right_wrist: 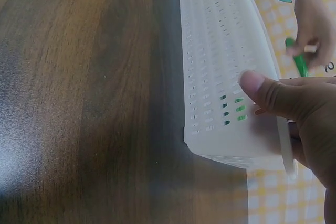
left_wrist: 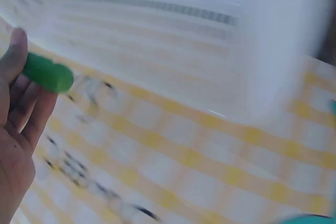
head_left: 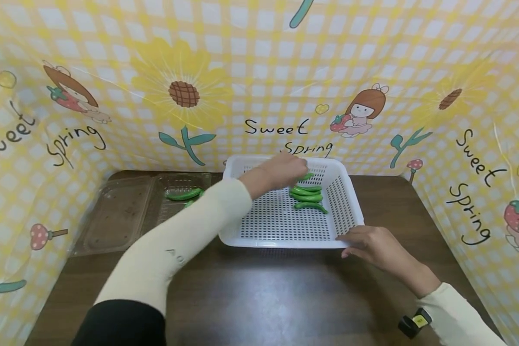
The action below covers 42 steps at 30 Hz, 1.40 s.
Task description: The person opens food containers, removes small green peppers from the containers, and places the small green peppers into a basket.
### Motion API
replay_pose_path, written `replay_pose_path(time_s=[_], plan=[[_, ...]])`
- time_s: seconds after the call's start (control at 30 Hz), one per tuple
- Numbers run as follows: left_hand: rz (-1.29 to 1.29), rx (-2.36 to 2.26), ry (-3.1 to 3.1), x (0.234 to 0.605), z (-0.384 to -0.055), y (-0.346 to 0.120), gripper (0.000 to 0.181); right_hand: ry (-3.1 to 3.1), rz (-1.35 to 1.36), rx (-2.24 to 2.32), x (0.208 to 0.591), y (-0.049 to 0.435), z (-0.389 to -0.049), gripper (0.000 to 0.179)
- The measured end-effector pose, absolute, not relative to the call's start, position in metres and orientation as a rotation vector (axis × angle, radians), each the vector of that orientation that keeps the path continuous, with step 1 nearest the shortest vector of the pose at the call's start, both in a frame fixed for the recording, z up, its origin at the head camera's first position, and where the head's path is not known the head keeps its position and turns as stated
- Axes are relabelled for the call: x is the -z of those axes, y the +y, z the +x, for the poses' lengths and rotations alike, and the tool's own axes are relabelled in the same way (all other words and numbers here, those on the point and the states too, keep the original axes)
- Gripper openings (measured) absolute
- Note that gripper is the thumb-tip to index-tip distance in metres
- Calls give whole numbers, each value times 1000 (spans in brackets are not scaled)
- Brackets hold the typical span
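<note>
A white slotted plastic basket stands on the table. My left hand is over its far part and pinches a green chili pepper between thumb and fingers, its rounded end sticking out. Several green chili peppers lie in the basket, right of its middle, some side by side. At the near right corner, my right hand grips the basket's rim; in the right wrist view the thumb presses the outer wall and the other fingers are mostly hidden behind the rim.
A clear plastic clamshell box lies unfolded at the left: its lid flat, its tray holding some green chili peppers, partly hidden by my left sleeve. A yellow checked cloth hangs behind and beside the brown wooden table.
</note>
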<state>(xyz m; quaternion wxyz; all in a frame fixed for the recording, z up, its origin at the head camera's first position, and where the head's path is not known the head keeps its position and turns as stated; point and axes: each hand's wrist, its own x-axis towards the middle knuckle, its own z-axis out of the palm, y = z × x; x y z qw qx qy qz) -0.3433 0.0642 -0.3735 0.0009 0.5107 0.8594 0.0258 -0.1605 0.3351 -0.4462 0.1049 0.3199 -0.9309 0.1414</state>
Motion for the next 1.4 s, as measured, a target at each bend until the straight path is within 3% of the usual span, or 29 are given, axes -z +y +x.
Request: replay_pose_path(time_s=[0.07, 0.3, 0.53, 1.0, 1.4], plan=[[1627, -40, 2645, 379, -339, 87, 5, -2750, 944, -412, 446, 335, -160, 37], [1718, 221, 2526, 408, -316, 145, 26, -2755, 951, -422, 445, 337, -159, 37], [1698, 307, 2480, 434, -301, 170, 37, -2722, 977, -459, 446, 335, -158, 36], [1570, 146, 2471, 463, -301, 161, 19, -2732, 939, -445, 445, 336, -157, 36], [1674, 295, 2484, 469, -304, 159, 14, -2750, 922, -438, 446, 337, -157, 37]])
